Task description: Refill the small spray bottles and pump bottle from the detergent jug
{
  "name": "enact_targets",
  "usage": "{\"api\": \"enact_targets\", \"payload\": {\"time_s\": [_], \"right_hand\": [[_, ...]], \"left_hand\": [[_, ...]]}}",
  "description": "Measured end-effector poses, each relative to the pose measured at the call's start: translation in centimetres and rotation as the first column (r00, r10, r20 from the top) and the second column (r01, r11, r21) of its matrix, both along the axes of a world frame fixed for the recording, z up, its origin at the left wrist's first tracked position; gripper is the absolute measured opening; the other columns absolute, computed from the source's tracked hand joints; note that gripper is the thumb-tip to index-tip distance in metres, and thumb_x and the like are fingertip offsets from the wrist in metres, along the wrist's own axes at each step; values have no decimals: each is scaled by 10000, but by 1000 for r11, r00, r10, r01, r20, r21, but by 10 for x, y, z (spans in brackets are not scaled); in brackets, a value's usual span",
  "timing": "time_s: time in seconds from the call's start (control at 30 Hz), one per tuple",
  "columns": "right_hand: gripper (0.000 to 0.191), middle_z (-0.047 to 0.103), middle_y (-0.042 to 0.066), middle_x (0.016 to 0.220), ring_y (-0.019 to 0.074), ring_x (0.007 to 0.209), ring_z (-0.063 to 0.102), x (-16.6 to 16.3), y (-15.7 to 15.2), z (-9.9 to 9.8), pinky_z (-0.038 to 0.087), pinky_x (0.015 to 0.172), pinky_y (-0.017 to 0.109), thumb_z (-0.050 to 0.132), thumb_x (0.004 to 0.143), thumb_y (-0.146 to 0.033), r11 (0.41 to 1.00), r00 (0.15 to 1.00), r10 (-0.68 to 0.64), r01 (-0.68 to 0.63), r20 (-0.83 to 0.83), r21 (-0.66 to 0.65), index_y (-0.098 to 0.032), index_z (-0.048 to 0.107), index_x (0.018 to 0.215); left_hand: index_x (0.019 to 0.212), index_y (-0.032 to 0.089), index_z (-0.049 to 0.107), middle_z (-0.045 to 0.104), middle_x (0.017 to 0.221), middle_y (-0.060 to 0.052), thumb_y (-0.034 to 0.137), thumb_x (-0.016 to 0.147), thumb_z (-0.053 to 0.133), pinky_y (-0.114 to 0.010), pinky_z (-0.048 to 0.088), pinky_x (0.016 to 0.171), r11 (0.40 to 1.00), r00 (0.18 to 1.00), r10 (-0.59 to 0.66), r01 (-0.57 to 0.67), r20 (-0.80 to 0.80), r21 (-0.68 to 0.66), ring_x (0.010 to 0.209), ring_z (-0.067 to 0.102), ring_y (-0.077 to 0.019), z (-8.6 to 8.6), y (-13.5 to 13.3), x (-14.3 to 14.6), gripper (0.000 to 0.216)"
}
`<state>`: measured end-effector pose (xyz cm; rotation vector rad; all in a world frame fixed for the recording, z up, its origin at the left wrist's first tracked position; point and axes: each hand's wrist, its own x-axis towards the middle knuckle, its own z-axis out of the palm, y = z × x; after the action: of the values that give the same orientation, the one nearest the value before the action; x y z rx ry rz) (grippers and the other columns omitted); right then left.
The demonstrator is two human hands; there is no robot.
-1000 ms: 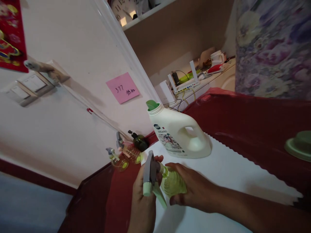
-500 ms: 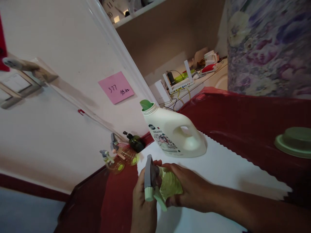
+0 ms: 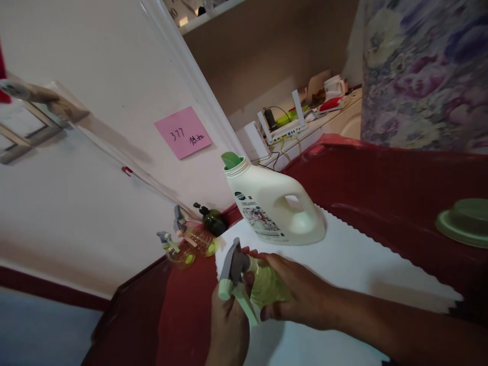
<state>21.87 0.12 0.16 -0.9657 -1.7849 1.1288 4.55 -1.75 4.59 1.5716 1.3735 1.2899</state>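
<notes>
Between my hands is a spray bottle (image 3: 269,284) with a yellow-green body, a grey spray head and a pale green nozzle and trigger. My right hand (image 3: 301,292) wraps round the bottle's body. At the neck and grey head, my left hand (image 3: 231,320) is closed, its fingers partly hidden behind the head. The bottle is tilted, its nozzle toward the lower left, above a white sheet (image 3: 343,264). Just beyond it stands a large cream detergent jug (image 3: 274,203), uncapped, with a green spout in its neck and a handle hole.
Clear spray bottles (image 3: 181,254) and a dark green pump bottle (image 3: 213,221) stand by the wall at left. A green lid (image 3: 465,223) lies on the red tablecloth (image 3: 381,178) at right. A white router (image 3: 285,133) sits on the shelf behind. A pink note (image 3: 183,133) is on the wall.
The spray head has turned relative to my view, its nozzle shifting slightly left and up. Both hands keep their hold on the bottle. The camera view has shifted a little.
</notes>
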Motion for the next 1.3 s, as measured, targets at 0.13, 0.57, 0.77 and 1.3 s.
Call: {"api": "enact_targets", "payload": {"time_s": [0.13, 0.57, 0.77, 1.3], "right_hand": [[915, 602, 76, 1379, 311, 1210, 591, -2, -1, 0, 497, 1025, 462, 915, 633, -404, 1000, 1000, 8, -9, -24, -16, -300, 510, 1448], [1076, 413, 115, 1557, 270, 1397, 458, -12, -7, -16, 449, 1127, 445, 869, 744, -237, 878, 992, -115, 80, 47, 473, -350, 211, 1589], [1057, 420, 107, 1559, 261, 1413, 444, -12, -6, -13, 431, 1150, 446, 866, 748, -243, 907, 994, -84, 47, 70, 419, -346, 239, 1592], [446, 535, 83, 1465, 219, 1369, 464, 7, 27, 83, 357, 1175, 433, 541, 1020, -248, 814, 995, 80, -96, 52, 572, -218, 499, 1462]], "left_hand": [[1154, 221, 711, 741, 1119, -102, 538, 798, 771, -419, 478, 1074, 996, 997, 72, -72, 9, 59, 1218, 616, -333, -7, -1, -2, 480], [1077, 245, 756, 737, 1148, -127, 482, 688, 877, -480, 471, 1089, 996, 997, 63, -66, 45, 56, 1280, 563, -396, 3, 1, 0, 471], [1085, 235, 747, 709, 1182, -134, 597, 734, 793, -507, 361, 1167, 983, 984, 174, -171, -48, 65, 1337, 505, -385, 2, -3, 6, 507], [1135, 191, 715, 738, 1046, -117, 465, 797, 805, -462, 482, 1030, 989, 987, 138, -142, 79, 46, 1155, 643, -340, -19, 1, -3, 444]]}}
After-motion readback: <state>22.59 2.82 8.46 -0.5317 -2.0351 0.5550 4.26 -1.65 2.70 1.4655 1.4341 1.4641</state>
